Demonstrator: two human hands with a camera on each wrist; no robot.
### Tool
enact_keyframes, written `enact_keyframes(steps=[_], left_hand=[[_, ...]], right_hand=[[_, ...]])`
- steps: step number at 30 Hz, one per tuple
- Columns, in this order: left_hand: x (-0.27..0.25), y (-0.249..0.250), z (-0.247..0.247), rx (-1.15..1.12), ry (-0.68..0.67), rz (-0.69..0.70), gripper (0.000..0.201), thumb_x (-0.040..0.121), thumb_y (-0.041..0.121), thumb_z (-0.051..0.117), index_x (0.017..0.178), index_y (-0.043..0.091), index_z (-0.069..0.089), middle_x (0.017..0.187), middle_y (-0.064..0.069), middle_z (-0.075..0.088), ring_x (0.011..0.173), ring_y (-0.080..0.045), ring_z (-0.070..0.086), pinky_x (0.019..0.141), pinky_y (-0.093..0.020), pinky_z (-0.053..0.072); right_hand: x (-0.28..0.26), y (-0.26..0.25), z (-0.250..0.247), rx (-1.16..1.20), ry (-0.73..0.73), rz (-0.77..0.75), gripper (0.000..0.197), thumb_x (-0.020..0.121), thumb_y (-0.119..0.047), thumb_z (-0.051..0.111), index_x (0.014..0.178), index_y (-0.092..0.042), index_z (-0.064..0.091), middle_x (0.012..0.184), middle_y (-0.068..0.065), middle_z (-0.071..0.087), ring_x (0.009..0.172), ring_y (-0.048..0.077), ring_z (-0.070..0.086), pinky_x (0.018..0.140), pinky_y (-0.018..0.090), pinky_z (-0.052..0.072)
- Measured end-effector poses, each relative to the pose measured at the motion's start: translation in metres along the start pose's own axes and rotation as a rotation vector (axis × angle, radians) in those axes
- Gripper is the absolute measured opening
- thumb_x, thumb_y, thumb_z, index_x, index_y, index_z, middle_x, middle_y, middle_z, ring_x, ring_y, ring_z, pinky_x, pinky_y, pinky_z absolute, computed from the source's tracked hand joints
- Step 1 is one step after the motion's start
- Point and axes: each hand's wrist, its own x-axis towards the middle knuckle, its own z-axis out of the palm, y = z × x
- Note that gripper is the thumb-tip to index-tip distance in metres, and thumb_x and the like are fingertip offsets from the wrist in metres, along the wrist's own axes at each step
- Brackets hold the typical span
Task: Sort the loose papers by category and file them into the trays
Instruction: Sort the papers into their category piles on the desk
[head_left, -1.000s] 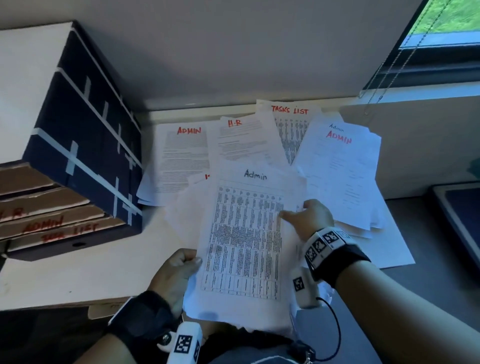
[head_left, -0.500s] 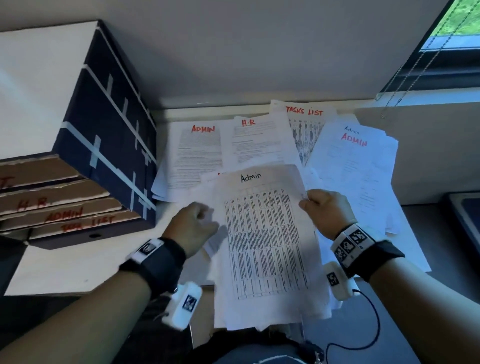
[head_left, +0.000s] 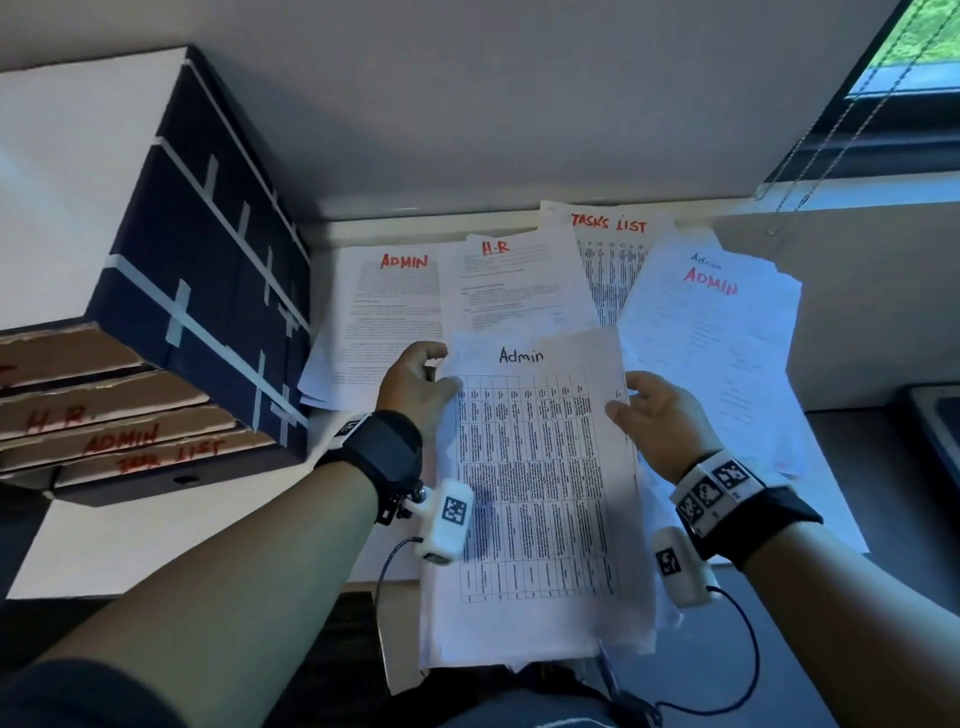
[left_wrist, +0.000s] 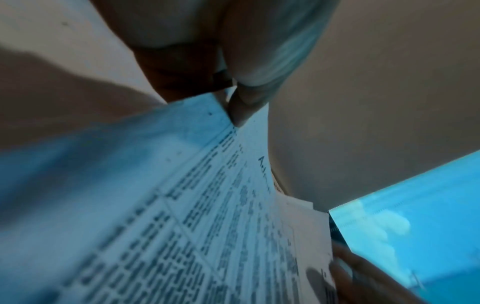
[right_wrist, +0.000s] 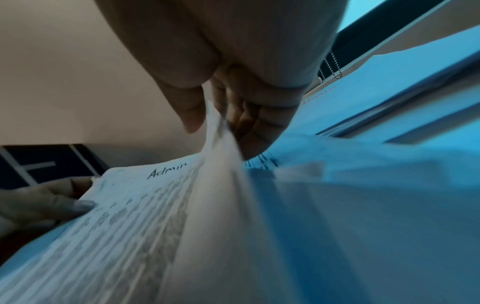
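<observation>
Meanwhile left hand (head_left: 415, 384) and right hand (head_left: 655, 415) pinch the Admin sheet (head_left: 535, 483), covering desk papers (head_left: 706, 332) beside trays (head_left: 104, 415).

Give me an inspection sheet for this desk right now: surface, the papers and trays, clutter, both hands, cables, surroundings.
Surface: white desk, its back half under spread papers.
Job's things: held sheet marked Admin, a printed table; flat on the desk lie an ADMIN sheet, an H.R sheet, a TASKS LIST sheet and a second ADMIN sheet. Stacked cardboard trays at left, labelled H.R, ADMIN and TASK LIST.
Clutter: dark taped box on top of the trays.
Grips: left hand pinches the Admin sheet's left edge; right hand pinches its right edge.
Cables: black wrist-camera cable looping under the right forearm.
Surroundings: window with a bead blind chain, upper right.
</observation>
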Motion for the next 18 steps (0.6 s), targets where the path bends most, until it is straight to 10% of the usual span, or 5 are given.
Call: enact_keyframes(steps=[4, 12, 18], left_hand=[[-0.005, 0.005, -0.003, 0.075, -0.101, 0.083, 0.046, 0.094, 0.005, 0.062, 0.136, 0.023, 0.054, 0.134, 0.0, 0.058, 0.124, -0.018, 0.054, 0.107, -0.031, 0.043], [-0.006, -0.002, -0.006, 0.489, -0.018, 0.224, 0.022, 0.093, 0.019, 0.063, 0.115, 0.02, 0.066, 0.113, 0.001, 0.06, 0.099, -0.024, 0.061, 0.088, -0.029, 0.048], [-0.022, 0.008, -0.008, 0.254, -0.006, 0.378, 0.018, 0.09, 0.003, 0.065, 0.084, 0.02, 0.066, 0.09, 0.014, 0.059, 0.083, -0.003, 0.057, 0.076, -0.019, 0.044]], right_hand=[[0.014, -0.008, 0.0, 0.066, 0.092, 0.04, 0.051, 0.084, -0.024, 0.076, 0.129, -0.028, 0.052, 0.097, -0.008, 0.07, 0.09, 0.013, 0.068, 0.08, 0.035, 0.056], [0.035, -0.03, 0.0, -0.065, 0.096, 0.054, 0.034, 0.089, -0.008, 0.067, 0.12, -0.02, 0.061, 0.069, -0.011, 0.062, 0.059, 0.002, 0.058, 0.044, 0.005, 0.038], [0.023, -0.016, -0.002, -0.189, 0.193, -0.025, 0.081, 0.078, -0.032, 0.081, 0.146, -0.028, 0.038, 0.127, -0.008, 0.05, 0.114, 0.009, 0.052, 0.102, 0.031, 0.042]])
